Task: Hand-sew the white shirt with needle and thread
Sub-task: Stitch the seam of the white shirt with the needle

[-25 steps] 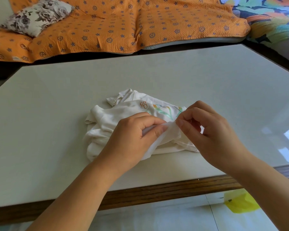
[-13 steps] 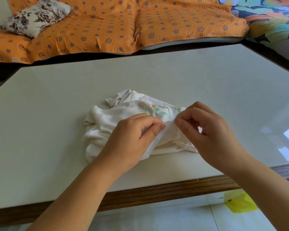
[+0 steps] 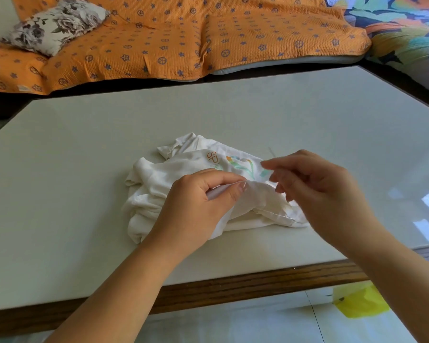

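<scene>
White shirt [image 3: 164, 174] lay bunched on table [image 3: 84, 169]. Left hand [image 3: 196, 209] pinched a fold; right hand [image 3: 317, 194] hovered beside, blurred, grip not discernible. Judgement: keep that fold taut, draw each stitch through evenly.

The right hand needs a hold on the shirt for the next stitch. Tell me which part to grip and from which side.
Pinch the stitched hem at the near right corner of the shirt, coming in from the right. It lies as a thin free edge on the table, on the side of the right hand, and the left hand pinches the fold beside it.
</scene>
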A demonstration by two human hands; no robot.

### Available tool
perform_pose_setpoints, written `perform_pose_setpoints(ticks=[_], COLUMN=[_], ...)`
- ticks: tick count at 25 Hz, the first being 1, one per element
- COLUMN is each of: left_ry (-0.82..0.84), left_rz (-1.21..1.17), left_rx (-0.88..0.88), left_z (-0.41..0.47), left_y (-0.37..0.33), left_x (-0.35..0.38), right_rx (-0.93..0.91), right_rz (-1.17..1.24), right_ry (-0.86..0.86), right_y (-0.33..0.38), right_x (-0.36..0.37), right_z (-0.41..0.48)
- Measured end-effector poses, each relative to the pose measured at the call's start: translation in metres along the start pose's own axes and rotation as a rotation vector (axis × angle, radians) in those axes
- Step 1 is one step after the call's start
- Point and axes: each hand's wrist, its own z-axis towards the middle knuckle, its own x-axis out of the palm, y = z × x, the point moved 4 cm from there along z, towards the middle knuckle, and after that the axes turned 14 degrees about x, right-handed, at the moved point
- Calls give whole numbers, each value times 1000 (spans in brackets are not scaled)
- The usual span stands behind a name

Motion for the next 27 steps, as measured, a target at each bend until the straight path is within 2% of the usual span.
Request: perform_pose_setpoints(ticks=[2, 5, 8, 13, 27], left_ry=[8, 15, 12, 19, 22], left_rz=[-19, -29, -43, -61, 17], left_rx=[-39, -59, -75, -90, -37], left_z=[0, 1, 0, 0, 0], left_y=[1, 1, 2, 3, 1], left_x=[0, 1, 1, 2, -1], right_rx=[75, 207, 282, 293, 295], right_rz=[223, 429, 325, 55, -23], right_ry=[14, 156, 220, 177, 181], right_y=[4, 6, 6, 8, 10], right_x=[-8, -2, 8, 12, 14], right_z=[-3, -10, -17, -22, -23])
